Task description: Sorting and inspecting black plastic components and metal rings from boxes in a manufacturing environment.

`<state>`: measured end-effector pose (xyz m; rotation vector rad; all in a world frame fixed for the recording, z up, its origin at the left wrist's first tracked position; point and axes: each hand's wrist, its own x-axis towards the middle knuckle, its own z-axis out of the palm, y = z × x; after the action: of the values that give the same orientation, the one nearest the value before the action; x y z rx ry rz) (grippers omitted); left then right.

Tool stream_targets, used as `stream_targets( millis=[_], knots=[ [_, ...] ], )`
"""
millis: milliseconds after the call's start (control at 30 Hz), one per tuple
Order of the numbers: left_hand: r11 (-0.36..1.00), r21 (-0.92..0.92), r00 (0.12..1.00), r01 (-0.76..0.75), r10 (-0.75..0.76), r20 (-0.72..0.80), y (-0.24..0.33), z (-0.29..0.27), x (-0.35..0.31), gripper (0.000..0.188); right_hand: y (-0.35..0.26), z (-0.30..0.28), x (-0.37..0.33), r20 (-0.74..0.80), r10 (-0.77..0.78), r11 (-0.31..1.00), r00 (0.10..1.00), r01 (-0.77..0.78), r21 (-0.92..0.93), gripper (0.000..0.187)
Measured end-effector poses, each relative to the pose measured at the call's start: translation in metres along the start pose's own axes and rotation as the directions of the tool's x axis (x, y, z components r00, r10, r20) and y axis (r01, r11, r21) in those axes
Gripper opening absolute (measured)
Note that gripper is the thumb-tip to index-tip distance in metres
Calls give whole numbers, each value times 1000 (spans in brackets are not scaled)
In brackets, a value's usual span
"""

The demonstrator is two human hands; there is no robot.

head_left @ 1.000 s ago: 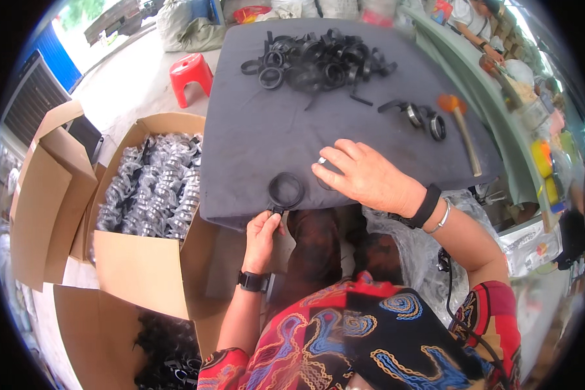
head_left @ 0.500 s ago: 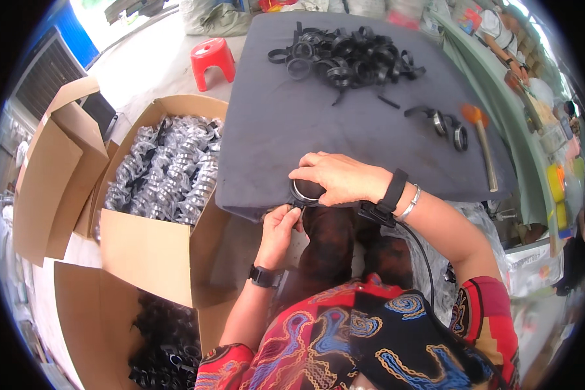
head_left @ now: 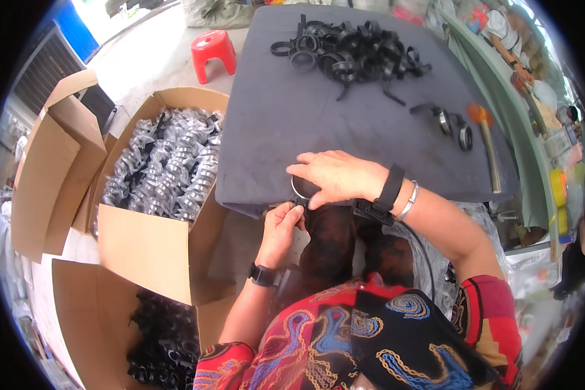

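Observation:
At the near edge of the grey-topped table [head_left: 260, 130], my two hands meet on one black ring-shaped part [head_left: 301, 188] with a bright silvery rim. My right hand [head_left: 338, 174] lies over the ring from above, its fingers on the far side and its thumb on the near side. Just below, my left hand [head_left: 281, 227] pinches the small black end that sticks out of the ring toward me. The fingertips partly cover that end. Much of the ring's right side is hidden under my right palm.
A heap of black rings [head_left: 351, 52] lies at the table's far side. Two silvery-lined rings [head_left: 444, 121] and an orange-headed mallet [head_left: 491, 153] are at the right. Left stand a carton of plastic-wrapped rings [head_left: 143, 250], another carton of black parts [head_left: 88, 312] and a red stool [head_left: 212, 55].
Both hands keep their hold on the ring, with only a slight shift of the fingers. The view has tilted a little.

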<state>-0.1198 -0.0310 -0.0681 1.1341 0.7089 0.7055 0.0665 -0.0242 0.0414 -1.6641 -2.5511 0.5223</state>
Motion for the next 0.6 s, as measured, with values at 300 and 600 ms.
stream_targets(
  millis=[300,600],
  knots=[
    [994,109,999,-33,33,6,-14,-7,3,25,-2,63,34,-281,53,995,958,-75,-68,58],
    [998,62,999,11,-13,29,-4,-6,1,22,-6,62,35,-411,61,992,910,-102,-79,57]
  ],
)
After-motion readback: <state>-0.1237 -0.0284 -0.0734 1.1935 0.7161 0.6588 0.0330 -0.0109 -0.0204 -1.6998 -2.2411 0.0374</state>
